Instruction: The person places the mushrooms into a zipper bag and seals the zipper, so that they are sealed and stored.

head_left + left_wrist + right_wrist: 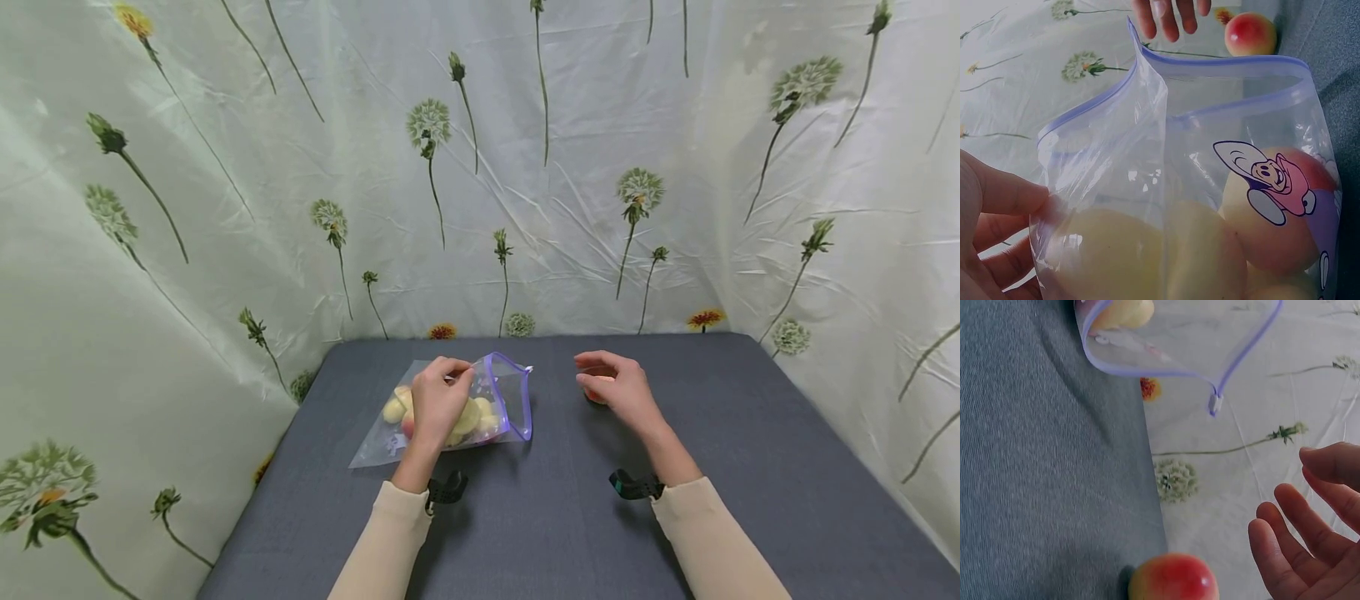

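A clear zip bag (378, 450) with a purple rim lies on the table, its mouth agape toward the right. Inside are several yellow-and-red round fruits (1279, 219), and a cartoon figure is printed on the plastic. My left hand (441, 400) pinches the bag's upper side near the mouth between thumb and fingers. Right of the bag, a single red-and-yellow fruit (1175, 578) sits on the table. Over that fruit hovers my right hand (624, 392), its fingers loosely bent and apart, holding nothing. In the right wrist view a gap shows between fingers and fruit.
A dark grey cloth covers the table (555, 517). White curtain material (570, 200) printed with dandelions hangs behind and along both sides. A small white slider (1215, 403) sits at the corner of the bag's mouth. Black straps with cameras are on both wrists.
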Demonstrator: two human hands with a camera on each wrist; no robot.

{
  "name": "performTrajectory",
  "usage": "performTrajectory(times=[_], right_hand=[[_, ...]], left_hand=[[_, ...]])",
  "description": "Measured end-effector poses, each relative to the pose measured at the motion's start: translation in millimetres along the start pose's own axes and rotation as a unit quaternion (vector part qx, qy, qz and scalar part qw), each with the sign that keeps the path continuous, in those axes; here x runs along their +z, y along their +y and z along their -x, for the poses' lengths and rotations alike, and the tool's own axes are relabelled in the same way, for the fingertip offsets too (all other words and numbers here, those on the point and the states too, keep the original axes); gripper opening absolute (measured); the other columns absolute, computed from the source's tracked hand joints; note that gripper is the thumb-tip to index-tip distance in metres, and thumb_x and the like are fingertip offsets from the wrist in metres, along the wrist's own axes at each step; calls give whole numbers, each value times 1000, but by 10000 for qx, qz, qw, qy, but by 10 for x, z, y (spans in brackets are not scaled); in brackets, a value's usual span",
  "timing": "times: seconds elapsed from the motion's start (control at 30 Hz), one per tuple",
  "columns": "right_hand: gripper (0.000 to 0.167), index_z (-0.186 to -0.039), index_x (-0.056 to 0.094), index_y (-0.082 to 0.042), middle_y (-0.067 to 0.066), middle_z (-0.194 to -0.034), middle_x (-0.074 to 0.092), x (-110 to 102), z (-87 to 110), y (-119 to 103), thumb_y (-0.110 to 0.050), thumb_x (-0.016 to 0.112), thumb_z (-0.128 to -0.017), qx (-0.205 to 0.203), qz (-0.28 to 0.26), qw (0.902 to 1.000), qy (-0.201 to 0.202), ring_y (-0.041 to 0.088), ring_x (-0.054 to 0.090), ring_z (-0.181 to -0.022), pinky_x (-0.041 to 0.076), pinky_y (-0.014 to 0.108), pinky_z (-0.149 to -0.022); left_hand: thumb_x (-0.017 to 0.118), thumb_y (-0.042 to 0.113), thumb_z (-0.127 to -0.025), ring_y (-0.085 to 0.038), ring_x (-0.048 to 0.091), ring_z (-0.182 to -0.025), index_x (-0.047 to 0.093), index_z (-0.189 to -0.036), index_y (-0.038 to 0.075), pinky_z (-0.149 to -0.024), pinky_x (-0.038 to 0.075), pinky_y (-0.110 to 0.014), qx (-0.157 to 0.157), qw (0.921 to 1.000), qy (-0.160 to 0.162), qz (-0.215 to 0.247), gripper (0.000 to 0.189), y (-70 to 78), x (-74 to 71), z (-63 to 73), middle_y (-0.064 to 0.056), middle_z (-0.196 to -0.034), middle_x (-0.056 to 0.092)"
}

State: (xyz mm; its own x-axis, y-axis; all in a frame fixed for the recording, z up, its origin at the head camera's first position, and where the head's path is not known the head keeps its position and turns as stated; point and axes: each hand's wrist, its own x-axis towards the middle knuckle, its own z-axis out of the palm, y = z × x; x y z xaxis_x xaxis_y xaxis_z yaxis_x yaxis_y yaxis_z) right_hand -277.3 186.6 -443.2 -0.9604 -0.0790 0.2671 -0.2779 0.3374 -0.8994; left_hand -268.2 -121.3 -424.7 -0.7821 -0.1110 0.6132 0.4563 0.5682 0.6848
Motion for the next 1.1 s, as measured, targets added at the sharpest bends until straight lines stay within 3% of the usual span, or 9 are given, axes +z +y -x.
performTrajectory(times=[0.2, 0.47, 0.73, 1.1], right_hand=[[32, -124, 70, -17, 9, -124, 68, -117, -1, 59, -21, 75, -93, -164, 260, 9993, 200, 21, 64, -109, 49, 49, -95], [35, -127, 69, -14, 9, -124, 68, -242, -11, 158, -22, 74, -93, -156, 678, 9967, 407, 24, 63, -112, 52, 42, -90], [37, -129, 67, -10, 13, -125, 67, -281, -26, 291, -17, 74, -93, 98, 1039, 9927, 611, 32, 60, -116, 47, 55, -96], [49, -139, 60, -9, 20, -134, 60, -284, -36, 460, -22, 73, -94, 365, 1435, 9886, 291, 38, 56, -122, 48, 56, -94]], left_hand=[[75, 10, -87, -13, 63, -69, 79, -85, 11, -66, 54, -33, 18, 10000, 10, 7, 5, 7, -15, 1, 3, -80, 68], [76, 12, -88, -13, 63, -69, 80, -85, 11, -65, 54, -33, 2, 10000, 17, 31, 5, -7, -12, -10, 4, -81, 68], [75, 11, -89, -13, 63, -70, 79, -85, 12, -65, 54, -33, -3, 10000, 29, 34, 6, -3, -13, -7, 4, -81, 68], [75, 10, -88, -13, 64, -69, 80, -86, 8, -65, 54, -34, -20, 10000, -18, 38, 6, -4, -22, -7, 2, -81, 69]])
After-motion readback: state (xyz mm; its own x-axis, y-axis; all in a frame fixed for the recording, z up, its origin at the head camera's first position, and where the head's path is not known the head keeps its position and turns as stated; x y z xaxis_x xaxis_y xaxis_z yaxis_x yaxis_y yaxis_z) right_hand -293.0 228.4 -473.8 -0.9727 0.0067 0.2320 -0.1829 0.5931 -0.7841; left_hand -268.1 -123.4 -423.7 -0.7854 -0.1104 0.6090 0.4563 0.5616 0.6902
